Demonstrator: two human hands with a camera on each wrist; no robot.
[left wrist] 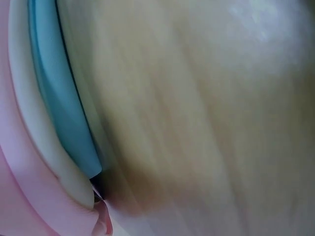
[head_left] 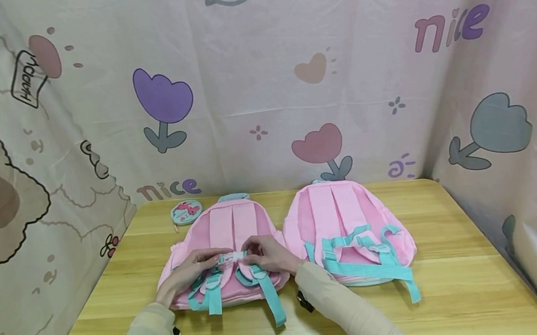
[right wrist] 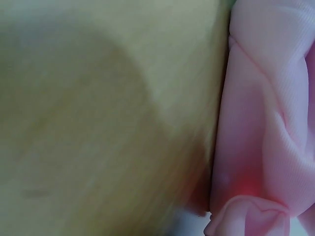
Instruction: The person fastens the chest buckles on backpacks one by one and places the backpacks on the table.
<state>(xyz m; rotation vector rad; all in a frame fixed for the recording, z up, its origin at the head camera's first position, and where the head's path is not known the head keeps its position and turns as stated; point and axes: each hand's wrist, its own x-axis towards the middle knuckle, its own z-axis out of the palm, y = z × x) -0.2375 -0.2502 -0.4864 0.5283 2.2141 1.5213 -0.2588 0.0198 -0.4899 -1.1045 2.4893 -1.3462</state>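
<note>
A pink backpack (head_left: 224,217) lies with its shoulder straps facing up on the table. Across the straps runs a whitish plastic buckle (head_left: 233,257) on teal webbing, which looks joined. My left hand (head_left: 189,270) pinches the buckle's left end, its fingers partly covering the webbing. From the other side my right hand (head_left: 270,253) pinches the right end between thumb and fingers. Teal strap tails (head_left: 270,296) hang below the hands over the backpack's lower edge. Neither wrist view shows the hands; the left one has the backpack's pink and teal edge (left wrist: 64,98), the right one pink fabric (right wrist: 256,123).
A second pink backpack (head_left: 300,219) with a loose teal strap (head_left: 371,269) lies just right of the first. Behind, near the table's back left, sits a small round teal pouch (head_left: 186,212). A printed curtain (head_left: 248,80) stands behind the wooden table (head_left: 464,288).
</note>
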